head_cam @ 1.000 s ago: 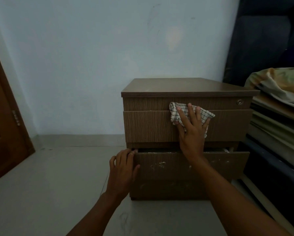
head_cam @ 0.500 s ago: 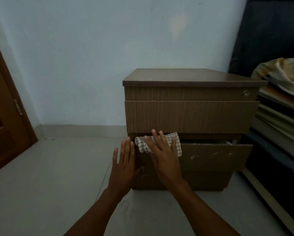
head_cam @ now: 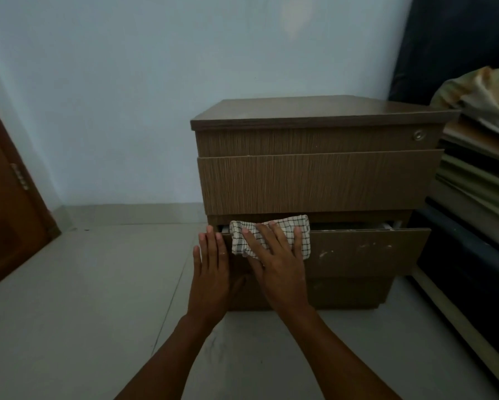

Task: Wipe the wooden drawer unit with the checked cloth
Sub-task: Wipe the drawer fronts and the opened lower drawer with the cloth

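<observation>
**Wiping down the bottom drawer front, one hand bracing**

So the wooden drawer unit (head_cam: 314,180) sits on the floor against the wall, and the bottom drawer (head_cam: 366,252) is pulled out a little from the unit's front, with pale scuffs and specks across its face. That's probably why the checked cloth (head_cam: 271,235) is there: it's bunched up and draped over the top left edge of that drawer, right where the gap opens.

The right hand (head_cam: 277,261) lies flat on the cloth, fingers spread and pointing up toward the unit's top, palm pressing the fabric against the drawer face. It's not pinching the cloth, just pinning it under an open palm, which looks like a wiping press to me.

The left hand (head_cam: 213,269) is just beside it at the drawer's left corner, also open and flat with fingers together, holding nothing. My guess is it's steadying the loose drawer so it doesn't slide while the other hand rubs. Both forearms reach in from below, roughly parallel, angled up at the unit.
</observation>
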